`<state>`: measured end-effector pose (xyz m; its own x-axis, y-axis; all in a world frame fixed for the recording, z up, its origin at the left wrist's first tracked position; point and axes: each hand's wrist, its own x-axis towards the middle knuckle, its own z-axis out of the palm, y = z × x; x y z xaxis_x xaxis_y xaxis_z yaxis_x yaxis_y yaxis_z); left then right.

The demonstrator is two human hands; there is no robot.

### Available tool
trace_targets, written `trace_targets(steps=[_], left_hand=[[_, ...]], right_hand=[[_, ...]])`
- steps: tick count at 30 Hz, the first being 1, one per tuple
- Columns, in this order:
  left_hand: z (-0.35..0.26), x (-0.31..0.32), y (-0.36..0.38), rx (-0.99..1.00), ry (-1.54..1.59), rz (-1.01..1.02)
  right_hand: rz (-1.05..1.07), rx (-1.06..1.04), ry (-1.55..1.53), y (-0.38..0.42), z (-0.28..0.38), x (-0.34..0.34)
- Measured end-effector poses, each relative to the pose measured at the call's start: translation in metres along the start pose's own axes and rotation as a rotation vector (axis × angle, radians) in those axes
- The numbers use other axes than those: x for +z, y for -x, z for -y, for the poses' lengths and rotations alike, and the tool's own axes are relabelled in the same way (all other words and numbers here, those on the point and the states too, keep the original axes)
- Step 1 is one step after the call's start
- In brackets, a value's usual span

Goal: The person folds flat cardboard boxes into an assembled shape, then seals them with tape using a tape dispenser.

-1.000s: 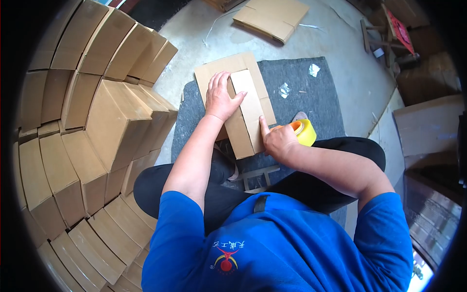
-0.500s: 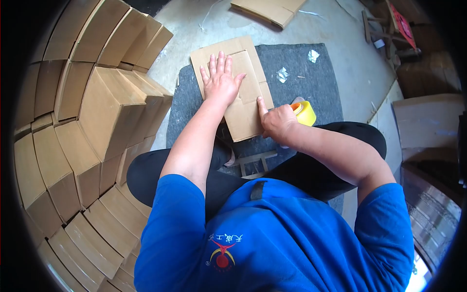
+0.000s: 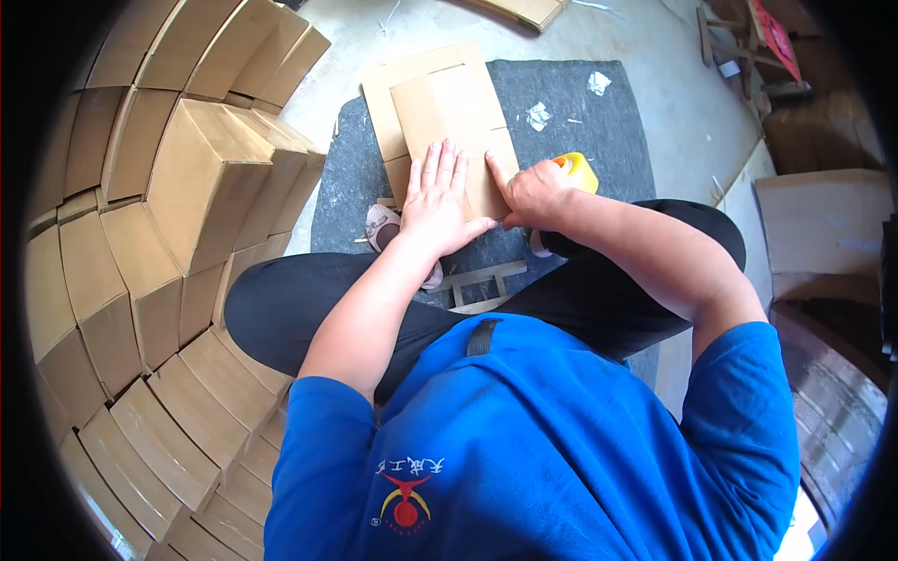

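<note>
A flattened cardboard box (image 3: 447,107) lies in front of my knees, with a folded panel on its upper side. My left hand (image 3: 433,198) rests flat on its near part, palm down and fingers spread. At the right edge of the cardboard, my right hand (image 3: 535,193) touches it with an outstretched index finger. The other fingers of that hand are curled around a roll of yellow tape (image 3: 582,174) with an orange core, partly hidden behind the hand.
Stacked cardboard boxes (image 3: 210,187) rise close on my left. A dark mat (image 3: 599,131) lies under the work, with crumpled scraps (image 3: 538,116) on it. More flat cardboard (image 3: 528,9) lies at the back. A wooden stool (image 3: 748,47) stands at the far right.
My left hand has slid down the cardboard towards my body. The upper panel now lies differently, covering more of the middle. My right hand stays near the right edge with the tape.
</note>
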<state>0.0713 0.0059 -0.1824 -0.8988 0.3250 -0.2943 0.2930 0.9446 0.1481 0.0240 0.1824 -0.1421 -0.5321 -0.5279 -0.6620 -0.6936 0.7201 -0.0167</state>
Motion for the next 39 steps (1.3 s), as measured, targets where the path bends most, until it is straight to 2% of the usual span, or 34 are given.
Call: trace_targets(steps=[9, 11, 12, 14, 17, 18, 20, 21, 22, 23, 25, 27, 28, 30, 33, 34, 36, 38, 39], left_hand=[[-0.002, -0.005, -0.006, 0.004, -0.029, 0.044], [-0.003, -0.019, -0.008, -0.003, 0.018, 0.19], [-0.003, -0.028, -0.01, -0.004, 0.017, 0.177], [0.0, -0.047, -0.018, 0.008, 0.023, 0.411], [0.008, -0.063, -0.046, 0.023, 0.05, 0.568], [0.013, -0.066, -0.071, 0.033, 0.061, 0.792], [0.042, -0.028, -0.116, -0.077, 0.16, 0.784], [0.033, -0.05, -0.122, 0.165, -0.112, 0.85], [0.032, -0.057, -0.127, 0.165, -0.118, 0.844], [0.032, -0.062, -0.13, 0.214, -0.151, 0.862], [0.043, -0.075, -0.143, 0.264, -0.186, 0.879], [0.065, -0.089, -0.156, 0.497, 0.356, 1.074], [0.063, -0.08, -0.161, 0.496, 0.357, 1.078], [0.049, -0.047, -0.16, -0.003, 0.094, 0.919], [0.052, -0.093, -0.132, 0.142, 0.232, 0.838], [0.053, -0.114, -0.124, 0.178, 0.246, 0.87], [0.072, -0.105, -0.121, 0.214, 0.399, 0.839], [0.084, -0.097, -0.116, 0.169, 0.51, 0.854], [0.087, -0.097, -0.113, 0.184, 0.54, 0.827]], right_hand=[[-0.01, 0.008, 0.007, 0.001, -0.002, -0.009], [-0.024, -0.015, 0.038, 0.005, -0.009, -0.015], [-0.023, -0.042, 0.064, 0.009, -0.012, -0.021], [-0.004, -0.004, 0.062, 0.016, -0.023, -0.044], [-0.232, 0.113, -0.006, 0.051, -0.032, -0.101], [-0.351, 0.14, -0.01, 0.065, -0.035, -0.118], [-0.64, 0.238, -0.103, 0.095, -0.041, -0.152], [-0.756, 0.255, -0.136, 0.101, -0.045, -0.154], [-0.853, 0.283, -0.154, 0.106, -0.047, -0.155], [-0.857, 0.287, -0.155, 0.107, -0.048, -0.152], [-1.044, 0.345, -0.291, 0.102, -0.052, -0.148], [-1.059, 0.38, -0.358, 0.096, -0.054, -0.146], [-1.061, 0.413, -0.45, 0.088, -0.055, -0.141], [-1.075, 0.418, -0.503, 0.066, -0.061, -0.126], [-1.072, 0.409, -0.579, 0.034, -0.067, -0.106], [-1.063, 0.417, -0.602, 0.023, -0.068, -0.101], [-1.043, 0.432, -0.627, 0.0, -0.073, -0.094], [-1.189, 0.391, -0.709, -0.018, -0.08, -0.084], [-1.195, 0.398, -0.767, -0.026, -0.084, -0.081]])
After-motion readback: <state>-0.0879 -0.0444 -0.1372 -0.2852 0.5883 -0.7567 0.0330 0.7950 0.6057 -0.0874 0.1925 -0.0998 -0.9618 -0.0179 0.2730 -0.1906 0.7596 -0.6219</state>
